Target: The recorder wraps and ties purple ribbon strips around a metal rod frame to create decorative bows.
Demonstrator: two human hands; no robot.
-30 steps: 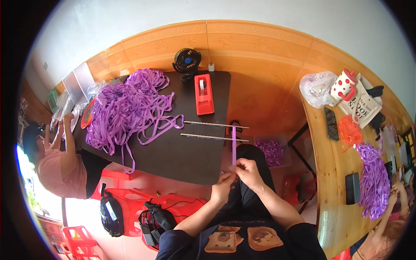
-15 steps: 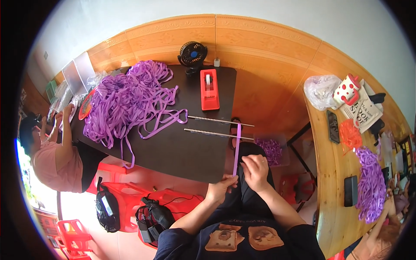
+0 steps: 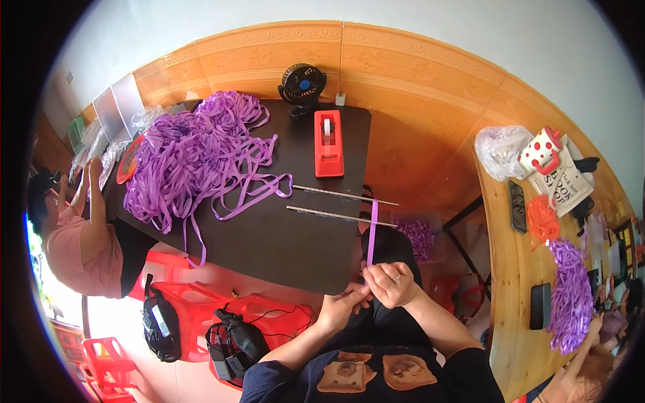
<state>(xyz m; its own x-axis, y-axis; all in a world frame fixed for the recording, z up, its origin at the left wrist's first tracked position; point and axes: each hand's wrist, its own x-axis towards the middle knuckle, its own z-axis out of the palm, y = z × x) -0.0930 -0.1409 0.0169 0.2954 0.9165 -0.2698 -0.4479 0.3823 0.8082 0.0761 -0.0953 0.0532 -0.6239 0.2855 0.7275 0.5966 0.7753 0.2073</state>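
Observation:
Two thin metal rods, a far one (image 3: 339, 194) and a near one (image 3: 332, 215), stick out past the right edge of the dark table (image 3: 255, 242). A strip of purple ribbon (image 3: 373, 236) crosses both rods near their free ends and runs down toward me. At its lower end my left hand (image 3: 341, 306) pinches the ribbon over my lap. My right hand (image 3: 392, 285), with a ring on a finger, is closed on the ribbon just above, touching the left fingers. Its exact grip is partly hidden. Another ribbon reaches the far rod's left end from a big purple heap (image 3: 191, 164).
On the table stand a red tape dispenser (image 3: 328, 144) and a black fan (image 3: 302, 86). Below the rods sits a clear bin (image 3: 420, 238) of purple pieces. A wooden table (image 3: 510, 302) at right bears another ribbon pile (image 3: 571, 295). Co-workers sit at both sides.
My right hand has moved down and left from beside the ribbon and closed on it next to my left hand. My left hand still pinches the ribbon; the view has shifted slightly.

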